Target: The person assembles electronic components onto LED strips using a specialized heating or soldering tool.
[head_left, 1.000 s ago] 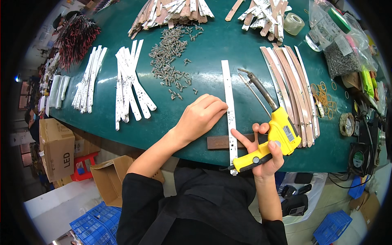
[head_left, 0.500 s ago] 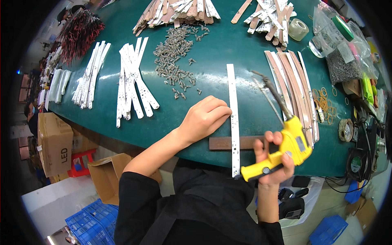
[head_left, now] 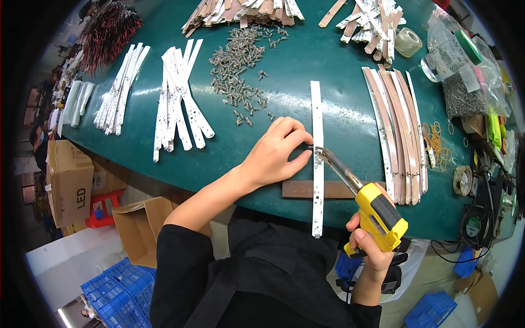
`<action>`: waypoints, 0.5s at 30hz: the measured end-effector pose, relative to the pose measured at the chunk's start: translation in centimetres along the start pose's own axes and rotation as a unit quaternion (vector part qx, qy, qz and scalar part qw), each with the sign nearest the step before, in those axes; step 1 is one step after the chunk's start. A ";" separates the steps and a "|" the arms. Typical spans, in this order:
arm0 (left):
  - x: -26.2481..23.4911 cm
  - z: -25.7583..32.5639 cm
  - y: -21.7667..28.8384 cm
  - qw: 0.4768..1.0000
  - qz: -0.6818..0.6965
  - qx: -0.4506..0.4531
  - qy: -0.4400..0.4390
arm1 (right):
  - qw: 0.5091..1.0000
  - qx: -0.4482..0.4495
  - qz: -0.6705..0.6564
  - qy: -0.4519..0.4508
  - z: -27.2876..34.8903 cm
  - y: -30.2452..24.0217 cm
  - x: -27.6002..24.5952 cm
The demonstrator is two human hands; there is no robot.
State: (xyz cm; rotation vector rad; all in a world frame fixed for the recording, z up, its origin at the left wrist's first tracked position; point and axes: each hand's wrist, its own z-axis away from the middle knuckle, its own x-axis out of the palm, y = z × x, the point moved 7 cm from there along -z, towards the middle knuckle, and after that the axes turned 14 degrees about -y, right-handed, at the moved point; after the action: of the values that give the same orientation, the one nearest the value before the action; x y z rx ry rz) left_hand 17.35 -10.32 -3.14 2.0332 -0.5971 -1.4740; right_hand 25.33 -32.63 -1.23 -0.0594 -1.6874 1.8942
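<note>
A narrow white LED circuit board strip (head_left: 317,117) lies lengthwise in front of me, across a brown bar (head_left: 298,189). My left hand (head_left: 276,150) is at the strip's left edge, thumb and forefinger pinched around a small dark piece I cannot make out. In my right hand (head_left: 372,246) is a yellow soldering gun (head_left: 381,218), its handle wrapped by my fingers. The gun's long metal tip points up and left, and its end meets the strip beside my left fingertips. Whether the tip touches the small piece is hard to see.
Loose small metal parts (head_left: 238,65) lie scattered beyond my left hand. White strips (head_left: 178,98) are piled at left, and a row of brown and white strips (head_left: 396,136) lies at right. Rubber bands (head_left: 436,145), a clear bag of parts (head_left: 462,95) and a black fan (head_left: 474,223) sit farther right.
The soldering gun has swung down and left, bringing its tip from above the table to the strip. My left thumb and forefinger have moved apart from the fist into a pinch at the strip's edge.
</note>
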 end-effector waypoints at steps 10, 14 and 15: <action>0.4 -0.1 -0.1 1.000 -0.017 0.004 -0.006 | 0.999 0.007 0.026 -0.029 -0.2 0.0 0.0; 0.3 0.0 -0.1 1.000 -0.020 0.001 -0.007 | 0.999 -0.012 0.037 -0.004 -0.4 -0.3 0.4; 0.2 0.0 0.0 1.000 -0.022 0.003 -0.006 | 0.999 -0.002 0.041 -0.017 -0.4 -0.3 0.4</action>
State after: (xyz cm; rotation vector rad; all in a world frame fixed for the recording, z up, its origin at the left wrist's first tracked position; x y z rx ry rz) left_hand 17.45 -10.44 -3.34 2.0560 -0.5666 -1.5109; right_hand 25.30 -32.09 -0.87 -0.1006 -1.7348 1.9632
